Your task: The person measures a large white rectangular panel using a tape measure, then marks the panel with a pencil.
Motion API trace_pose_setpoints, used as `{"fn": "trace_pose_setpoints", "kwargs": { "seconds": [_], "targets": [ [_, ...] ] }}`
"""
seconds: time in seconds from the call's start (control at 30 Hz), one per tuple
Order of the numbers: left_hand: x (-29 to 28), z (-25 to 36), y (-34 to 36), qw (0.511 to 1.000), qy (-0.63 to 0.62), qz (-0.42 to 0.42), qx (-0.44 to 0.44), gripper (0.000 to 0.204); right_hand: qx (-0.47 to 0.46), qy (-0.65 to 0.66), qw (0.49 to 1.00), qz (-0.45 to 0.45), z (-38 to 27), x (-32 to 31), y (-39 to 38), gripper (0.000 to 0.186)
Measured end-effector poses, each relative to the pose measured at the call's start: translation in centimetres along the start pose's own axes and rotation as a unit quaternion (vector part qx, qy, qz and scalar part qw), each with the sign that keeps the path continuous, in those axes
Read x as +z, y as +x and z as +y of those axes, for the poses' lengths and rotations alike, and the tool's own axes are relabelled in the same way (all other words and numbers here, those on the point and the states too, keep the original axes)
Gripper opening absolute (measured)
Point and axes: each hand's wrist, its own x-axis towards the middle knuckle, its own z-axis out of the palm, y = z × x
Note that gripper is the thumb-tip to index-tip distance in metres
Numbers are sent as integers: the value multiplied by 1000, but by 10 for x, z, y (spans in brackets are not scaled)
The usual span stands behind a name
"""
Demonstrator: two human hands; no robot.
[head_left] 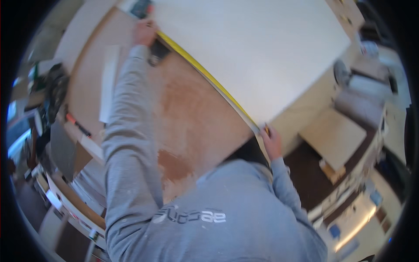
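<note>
A yellow measuring tape (pixel 198 67) is stretched along the near edge of a large white board (pixel 262 48). My left hand (pixel 145 32) is closed on its far left end, at the board's corner. Close to that hand lies a teal and red object (pixel 142 8), too blurred to name. My right hand (pixel 273 142) pinches the tape's near end at the board's near corner. A small dark and orange thing (pixel 267 129) shows between its fingers; I cannot make out its kind. Just below my left hand, a dark object (pixel 158 51) sits on the brown worktop.
Under the board is a worn brown worktop (pixel 192 105). A narrow white strip (pixel 110 83) lies left of my left forearm, with a red and black tool (pixel 77 124) beyond it. To the right, a pale panel (pixel 334 137) rests on a dark surface.
</note>
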Motion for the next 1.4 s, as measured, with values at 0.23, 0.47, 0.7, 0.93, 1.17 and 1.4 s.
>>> {"fn": "trace_pose_setpoints", "kwargs": {
  "seconds": [0.23,0.47,0.7,0.93,1.17,1.4],
  "targets": [
    [6,16,31,996,34,-82,11,41,26,37,999,30,3,-4,-9,25],
    [-3,4,35,983,-88,-154,-42,43,61,46,997,23,2,-2,-15,24],
    [-3,-15,52,975,-167,-124,-75,41,23,41,999,20,2,-1,-9,22],
    [8,14,19,998,-6,-62,-19,38,14,14,1000,-5,1,-5,-16,21],
    [9,-2,30,997,-12,-77,-27,41,29,31,999,9,-4,-2,-14,21],
    [-1,-26,53,998,15,-54,8,47,40,21,999,6,-12,-3,-6,21]
  ]
}}
